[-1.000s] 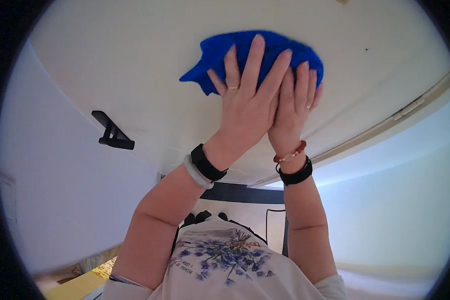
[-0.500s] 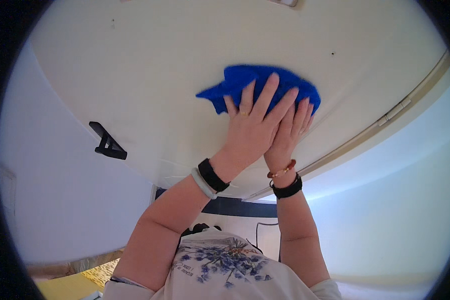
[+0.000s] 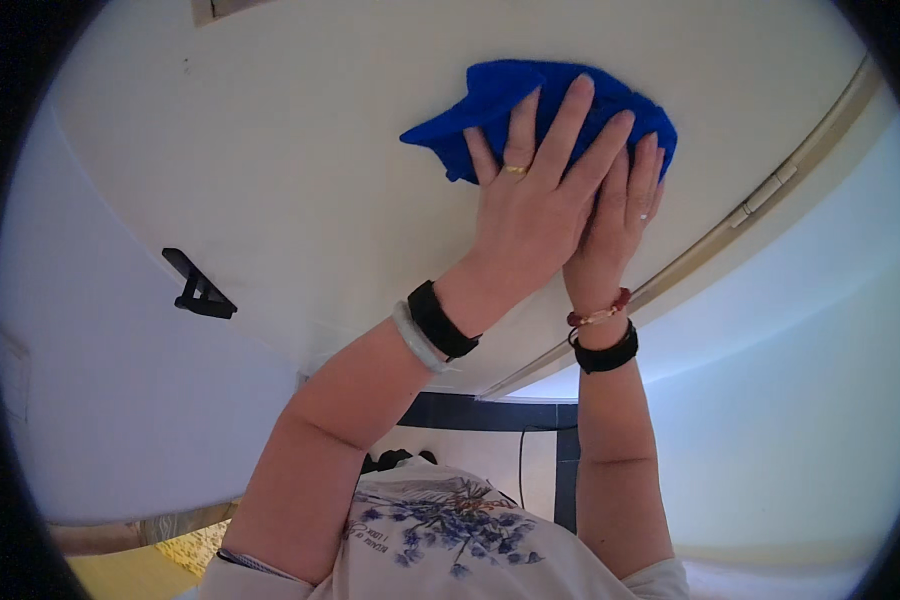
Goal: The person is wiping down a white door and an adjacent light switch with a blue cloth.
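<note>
A blue cloth (image 3: 570, 110) lies bunched against a pale door (image 3: 350, 200), one corner pointing left. My left hand (image 3: 545, 205) presses flat on it, fingers stretched and spread, a gold ring on one of them. Partly under the left hand's thumb side is my right hand (image 3: 610, 230). Its straight fingers lie flat on the cloth's lower right edge, and its thumb is hidden. Neither hand is curled round the cloth. A black band and a pale bangle circle my left wrist; a black band and a reddish bracelet are on the right.
A black door handle (image 3: 200, 285) juts out at the left. Along the right edge of the door runs a frame with a metal hinge (image 3: 765, 195). A fitting (image 3: 220, 8) shows at the top. Below lie a dark floor strip (image 3: 460, 410) and a thin cable.
Both hands have moved up and a little to the right across the door, carrying the blue cloth with them. The view has shifted slightly.
</note>
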